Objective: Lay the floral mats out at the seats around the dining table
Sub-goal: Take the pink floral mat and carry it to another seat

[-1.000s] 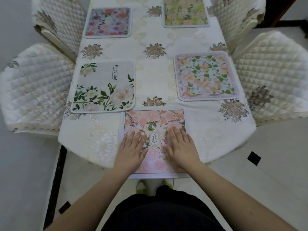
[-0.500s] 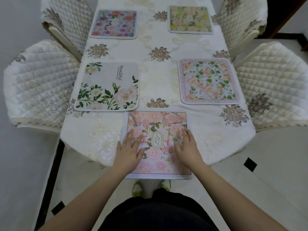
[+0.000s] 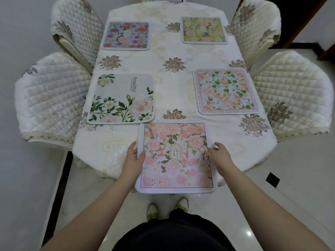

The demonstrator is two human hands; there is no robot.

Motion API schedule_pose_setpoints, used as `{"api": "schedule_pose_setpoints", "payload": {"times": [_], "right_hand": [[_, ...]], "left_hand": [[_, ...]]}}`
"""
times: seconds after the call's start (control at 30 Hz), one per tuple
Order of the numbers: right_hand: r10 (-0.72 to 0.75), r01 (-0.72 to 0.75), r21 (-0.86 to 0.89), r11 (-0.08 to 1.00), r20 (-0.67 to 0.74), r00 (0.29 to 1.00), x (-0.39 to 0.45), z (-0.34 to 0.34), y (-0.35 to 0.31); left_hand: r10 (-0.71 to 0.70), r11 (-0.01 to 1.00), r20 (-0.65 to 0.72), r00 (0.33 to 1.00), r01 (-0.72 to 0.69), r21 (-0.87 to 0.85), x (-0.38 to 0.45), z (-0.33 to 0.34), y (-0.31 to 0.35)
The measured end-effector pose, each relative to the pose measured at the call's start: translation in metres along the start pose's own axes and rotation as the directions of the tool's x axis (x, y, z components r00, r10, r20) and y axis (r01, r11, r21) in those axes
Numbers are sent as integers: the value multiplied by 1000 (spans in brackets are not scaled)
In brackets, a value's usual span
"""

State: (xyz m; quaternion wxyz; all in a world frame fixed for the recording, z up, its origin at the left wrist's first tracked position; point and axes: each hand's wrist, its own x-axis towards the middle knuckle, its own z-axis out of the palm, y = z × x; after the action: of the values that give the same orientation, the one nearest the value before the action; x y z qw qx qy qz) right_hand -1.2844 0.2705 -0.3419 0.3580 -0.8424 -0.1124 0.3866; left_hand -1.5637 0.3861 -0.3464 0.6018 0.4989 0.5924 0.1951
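A pink floral mat [image 3: 175, 158] lies at the near end of the dining table [image 3: 168, 91], its near edge hanging past the table's edge. My left hand [image 3: 133, 157] holds the mat's left edge, thumb on top and fingers beside it. My right hand [image 3: 218, 153] holds the right edge with curled fingers. A white "Beautiful" mat [image 3: 121, 98] lies at the near left seat and a pink-bordered leafy mat [image 3: 226, 91] at the near right. A blue-pink mat [image 3: 126, 35] and a yellow-green mat [image 3: 203, 29] lie at the far seats.
Quilted cream chairs flank the table: two on the left [image 3: 50, 95] [image 3: 76, 28] and two on the right [image 3: 293, 91] [image 3: 253, 28]. An embroidered cream cloth covers the table. My feet [image 3: 152, 211] stand on a pale tiled floor just before the near end.
Both hands slid apart from the middle of the pink mat to its left and right edges. The view has pulled back a little from the table.
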Motion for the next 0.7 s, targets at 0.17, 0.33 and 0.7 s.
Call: {"api": "schedule_pose_setpoints", "payload": {"times": [0.17, 0.33, 0.7], "right_hand": [[58, -67, 139, 988, 68, 996, -5, -10, -3], [55, -69, 181, 981, 80, 995, -20, -6, 8], [-41, 24, 408, 913, 32, 999, -86, -33, 22]], "left_hand": [[-151, 960, 99, 984, 169, -221, 3, -7, 2], [-166, 929, 163, 973, 209, -306, -10, -11, 12], [-81, 905, 355, 931, 218, -366, -30, -22, 40]]}}
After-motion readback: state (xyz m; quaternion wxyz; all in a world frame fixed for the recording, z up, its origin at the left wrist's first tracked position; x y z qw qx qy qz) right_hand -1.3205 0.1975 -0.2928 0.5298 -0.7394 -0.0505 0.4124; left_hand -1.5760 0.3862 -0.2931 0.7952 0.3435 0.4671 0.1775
